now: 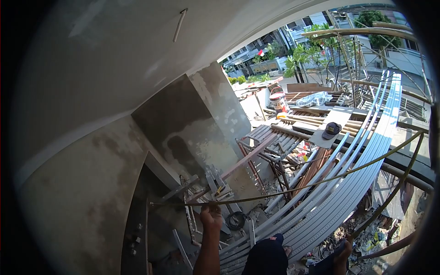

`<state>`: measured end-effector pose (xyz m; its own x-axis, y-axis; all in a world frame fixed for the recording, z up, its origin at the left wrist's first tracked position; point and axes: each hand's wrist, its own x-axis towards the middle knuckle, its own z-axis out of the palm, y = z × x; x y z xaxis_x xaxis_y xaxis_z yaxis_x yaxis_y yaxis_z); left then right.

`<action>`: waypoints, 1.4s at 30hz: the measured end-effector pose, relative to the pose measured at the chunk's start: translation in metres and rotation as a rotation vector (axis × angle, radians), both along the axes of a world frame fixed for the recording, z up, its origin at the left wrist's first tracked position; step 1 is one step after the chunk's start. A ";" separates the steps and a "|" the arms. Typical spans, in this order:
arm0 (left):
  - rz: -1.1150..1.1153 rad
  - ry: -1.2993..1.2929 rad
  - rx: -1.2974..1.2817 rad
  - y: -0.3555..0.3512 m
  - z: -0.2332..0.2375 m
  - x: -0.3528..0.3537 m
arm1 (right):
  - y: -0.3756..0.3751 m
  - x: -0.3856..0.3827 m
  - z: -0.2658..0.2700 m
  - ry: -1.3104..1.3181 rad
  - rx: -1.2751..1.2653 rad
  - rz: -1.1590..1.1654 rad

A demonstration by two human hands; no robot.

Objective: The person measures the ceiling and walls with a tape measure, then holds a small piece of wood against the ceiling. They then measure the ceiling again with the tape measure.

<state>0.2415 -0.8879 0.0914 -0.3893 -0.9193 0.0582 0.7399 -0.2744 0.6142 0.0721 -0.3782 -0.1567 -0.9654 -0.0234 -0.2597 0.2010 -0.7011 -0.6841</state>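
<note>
the left hand (211, 213) is closed around a thin metal rod (321, 180) above long grey slats (330, 204). the right hand (344, 247) sits low beside them; its grip cannot be made out.

Bare left hand (211, 214), dark navy trousers (268, 255)

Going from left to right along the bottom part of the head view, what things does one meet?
grey wall → left hand, closed around a thin rod → dark knee → right hand
</note>
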 end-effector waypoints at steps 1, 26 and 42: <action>-0.020 -0.015 0.042 -0.004 -0.012 -0.003 | 0.000 -0.001 0.002 0.005 0.016 -0.012; 0.396 0.015 0.373 -0.158 -0.025 -0.030 | 0.151 0.007 0.083 0.202 0.971 0.404; 0.433 -0.433 0.284 -0.114 -0.016 -0.050 | 0.229 -0.022 0.068 0.043 1.041 1.102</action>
<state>0.1912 -1.0016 0.0752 0.0840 -0.9543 -0.2869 0.5228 -0.2029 0.8279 0.0502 -0.1491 -0.0888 -0.5961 -0.5461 -0.5887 0.2545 0.5669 -0.7835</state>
